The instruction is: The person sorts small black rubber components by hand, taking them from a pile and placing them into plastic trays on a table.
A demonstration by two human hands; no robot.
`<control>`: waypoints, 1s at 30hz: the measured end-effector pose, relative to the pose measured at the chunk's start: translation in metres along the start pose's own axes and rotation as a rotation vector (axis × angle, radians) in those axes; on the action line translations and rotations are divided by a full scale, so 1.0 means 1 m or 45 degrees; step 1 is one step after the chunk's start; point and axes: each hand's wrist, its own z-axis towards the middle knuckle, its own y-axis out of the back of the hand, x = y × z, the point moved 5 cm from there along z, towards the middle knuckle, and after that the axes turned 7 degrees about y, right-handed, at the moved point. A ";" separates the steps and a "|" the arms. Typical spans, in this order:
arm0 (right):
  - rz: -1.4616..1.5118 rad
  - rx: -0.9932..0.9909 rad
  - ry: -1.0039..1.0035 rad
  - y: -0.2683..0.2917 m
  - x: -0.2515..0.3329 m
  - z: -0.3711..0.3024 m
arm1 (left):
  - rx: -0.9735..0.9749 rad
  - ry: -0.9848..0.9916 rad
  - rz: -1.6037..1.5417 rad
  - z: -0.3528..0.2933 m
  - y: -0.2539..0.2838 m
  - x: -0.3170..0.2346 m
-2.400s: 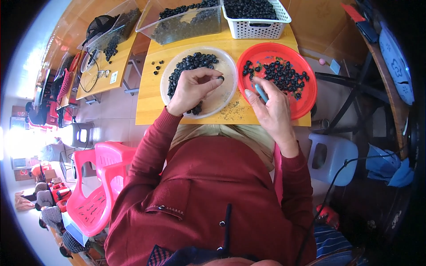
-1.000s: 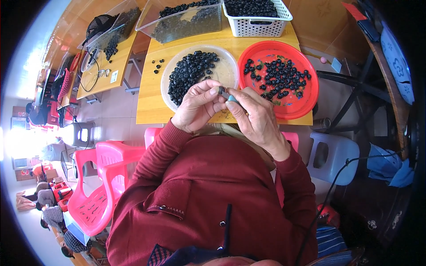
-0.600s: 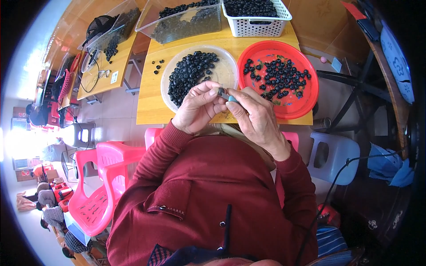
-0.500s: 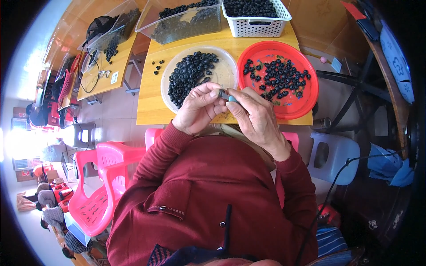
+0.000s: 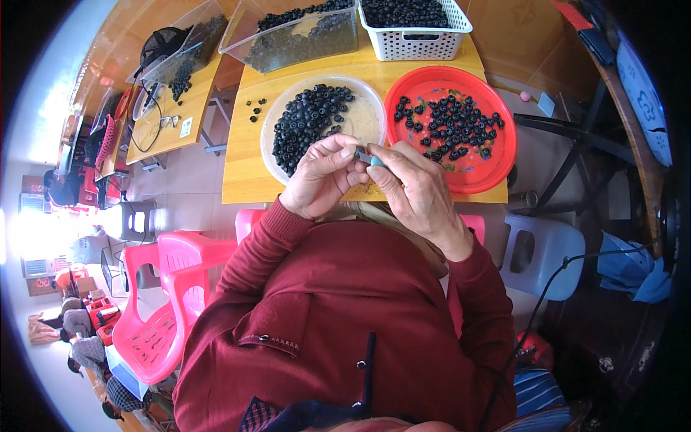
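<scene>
My left hand (image 5: pixel 325 175) pinches a small black round piece (image 5: pixel 358 151) between thumb and fingertips, in front of my chest. Against it, my right hand (image 5: pixel 417 186) grips a small tool (image 5: pixel 377 161) with a teal end and a grey, blade-like part. Fingers hide much of both things. Just beyond my left hand, a clear round tray (image 5: pixel 368 108) carries a heap of small black round pieces (image 5: pixel 306 126), some showing hollow middles. Beyond my right hand stands a red round tray (image 5: pixel 432 81) with more such pieces (image 5: pixel 461 126) scattered over its patterned bottom.
A clear bin (image 5: pixel 288 50) and a white perforated basket (image 5: pixel 417 49), both with black pieces, stand at the table's (image 5: pixel 241 165) back. Several loose pieces (image 5: pixel 255 111) lie left of the clear tray. Pink chair (image 5: pixel 173 302) at left, bluish stool (image 5: pixel 540 255) at right. People sit far left.
</scene>
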 end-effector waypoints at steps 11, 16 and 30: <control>0.044 0.000 -0.045 0.002 0.003 0.001 | 0.013 -0.026 0.076 -0.001 -0.008 -0.007; -0.032 -0.088 -0.168 0.014 -0.015 0.001 | 0.106 -0.085 0.227 -0.009 -0.028 -0.011; 0.440 -0.061 -0.287 -0.001 -0.011 0.001 | 0.052 0.009 0.149 -0.002 -0.009 -0.004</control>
